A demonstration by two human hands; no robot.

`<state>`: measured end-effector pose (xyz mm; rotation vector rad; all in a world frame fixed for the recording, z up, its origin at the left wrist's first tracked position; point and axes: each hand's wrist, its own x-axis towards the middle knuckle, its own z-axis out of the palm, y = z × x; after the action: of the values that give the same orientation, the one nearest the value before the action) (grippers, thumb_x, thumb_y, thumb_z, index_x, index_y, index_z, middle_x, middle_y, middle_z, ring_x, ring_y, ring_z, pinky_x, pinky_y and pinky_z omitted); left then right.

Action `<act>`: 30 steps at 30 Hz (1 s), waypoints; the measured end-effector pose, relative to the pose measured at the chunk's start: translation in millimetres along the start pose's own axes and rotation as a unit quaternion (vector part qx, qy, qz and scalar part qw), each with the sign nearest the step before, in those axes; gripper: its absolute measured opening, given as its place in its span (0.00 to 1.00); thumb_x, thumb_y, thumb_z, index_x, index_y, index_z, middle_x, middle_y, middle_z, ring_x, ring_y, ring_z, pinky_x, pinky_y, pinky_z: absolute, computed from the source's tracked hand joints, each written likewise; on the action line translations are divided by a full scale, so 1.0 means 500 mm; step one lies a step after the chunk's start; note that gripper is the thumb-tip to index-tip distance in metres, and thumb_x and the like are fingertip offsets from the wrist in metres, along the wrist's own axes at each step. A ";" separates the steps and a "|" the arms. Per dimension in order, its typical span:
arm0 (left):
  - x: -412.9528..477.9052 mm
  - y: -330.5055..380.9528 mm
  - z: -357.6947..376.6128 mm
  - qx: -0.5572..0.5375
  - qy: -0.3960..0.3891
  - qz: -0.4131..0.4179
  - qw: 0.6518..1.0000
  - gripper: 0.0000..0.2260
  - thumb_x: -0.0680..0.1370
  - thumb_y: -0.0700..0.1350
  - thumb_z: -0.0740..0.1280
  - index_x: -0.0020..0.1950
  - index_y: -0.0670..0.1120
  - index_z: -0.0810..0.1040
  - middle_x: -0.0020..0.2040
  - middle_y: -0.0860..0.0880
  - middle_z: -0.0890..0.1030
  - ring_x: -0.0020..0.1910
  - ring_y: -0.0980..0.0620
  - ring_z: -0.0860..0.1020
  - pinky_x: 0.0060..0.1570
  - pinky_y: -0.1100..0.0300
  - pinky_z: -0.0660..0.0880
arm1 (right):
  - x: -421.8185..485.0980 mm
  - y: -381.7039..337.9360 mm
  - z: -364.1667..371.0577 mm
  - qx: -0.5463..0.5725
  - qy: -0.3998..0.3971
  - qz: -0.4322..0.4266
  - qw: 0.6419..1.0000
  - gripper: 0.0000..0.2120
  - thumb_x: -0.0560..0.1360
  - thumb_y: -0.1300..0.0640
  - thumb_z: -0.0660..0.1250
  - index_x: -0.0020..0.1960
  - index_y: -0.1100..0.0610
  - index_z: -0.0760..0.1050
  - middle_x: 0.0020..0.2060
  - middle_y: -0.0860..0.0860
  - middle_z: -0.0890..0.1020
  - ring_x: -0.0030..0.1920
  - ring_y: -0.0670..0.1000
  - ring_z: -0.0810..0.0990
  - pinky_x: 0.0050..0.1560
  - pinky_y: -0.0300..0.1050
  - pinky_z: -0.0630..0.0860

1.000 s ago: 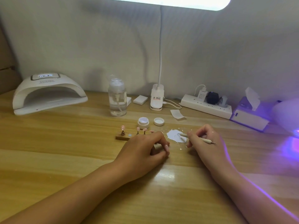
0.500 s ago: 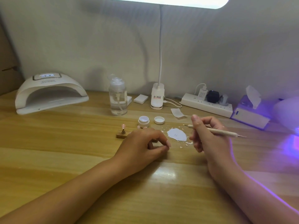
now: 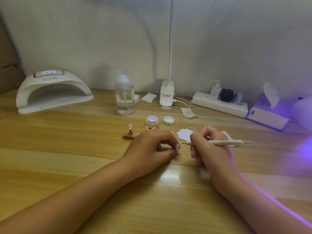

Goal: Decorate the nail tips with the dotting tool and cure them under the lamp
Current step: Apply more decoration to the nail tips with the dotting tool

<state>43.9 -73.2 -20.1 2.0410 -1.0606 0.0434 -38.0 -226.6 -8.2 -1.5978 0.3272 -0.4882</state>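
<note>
While your L hand [image 3: 152, 146] curls low on the table [image 3: 67, 157], thumb and forefinger seemingly pinching the near end of the wooden holder [image 3: 129, 136] (mostly hidden), your R hand [image 3: 207, 149] pinches the dotting tool [image 3: 224, 143] near its front, point just beside that pinch. Tool's light, stiff: grip it low, like a pen. Nail tips [image 3: 130, 127] on the holder are thin, slick plastic, so steady the holder, not them. Behind: open gel pot [image 3: 152, 121] & lid [image 3: 168, 120]. Curing lamp [image 3: 52, 92] sits far left, at the back.
</note>
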 end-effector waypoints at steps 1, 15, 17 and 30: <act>-0.001 0.000 0.000 0.001 0.000 -0.002 1.000 0.07 0.74 0.44 0.74 0.43 0.57 0.81 0.44 0.63 0.83 0.33 0.62 0.77 0.45 0.65 0.70 | -0.001 -0.001 0.000 -0.005 0.001 -0.002 1.000 0.16 0.71 0.62 0.66 0.28 0.50 0.66 0.21 0.53 0.75 0.22 0.47 0.67 0.21 0.37 0.63; -0.001 0.011 -0.002 0.007 0.005 -0.009 1.000 0.11 0.73 0.44 0.74 0.40 0.60 0.79 0.42 0.64 0.82 0.32 0.62 0.77 0.57 0.69 0.63 | -0.001 0.001 0.004 -0.029 -0.026 -0.002 0.999 0.16 0.71 0.63 0.66 0.28 0.50 0.67 0.23 0.56 0.79 0.22 0.47 0.70 0.23 0.36 0.67; -0.001 0.012 -0.002 0.010 0.009 -0.007 1.000 0.12 0.73 0.44 0.74 0.39 0.62 0.78 0.42 0.65 0.82 0.33 0.61 0.77 0.63 0.73 0.58 | -0.001 0.000 0.004 -0.026 -0.029 -0.002 0.999 0.16 0.71 0.63 0.66 0.28 0.50 0.68 0.24 0.56 0.79 0.22 0.47 0.70 0.23 0.36 0.67; -0.001 0.008 0.000 0.009 0.007 -0.009 1.000 0.10 0.74 0.44 0.74 0.40 0.60 0.79 0.41 0.66 0.81 0.32 0.60 0.77 0.50 0.68 0.65 | -0.001 0.000 0.002 -0.015 -0.026 -0.011 0.999 0.17 0.71 0.64 0.66 0.28 0.51 0.67 0.24 0.57 0.79 0.22 0.46 0.71 0.23 0.35 0.67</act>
<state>40.7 -74.4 -17.8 2.0635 -1.0367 0.0597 -37.9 -225.4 -8.2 -1.6423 0.2790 -0.4604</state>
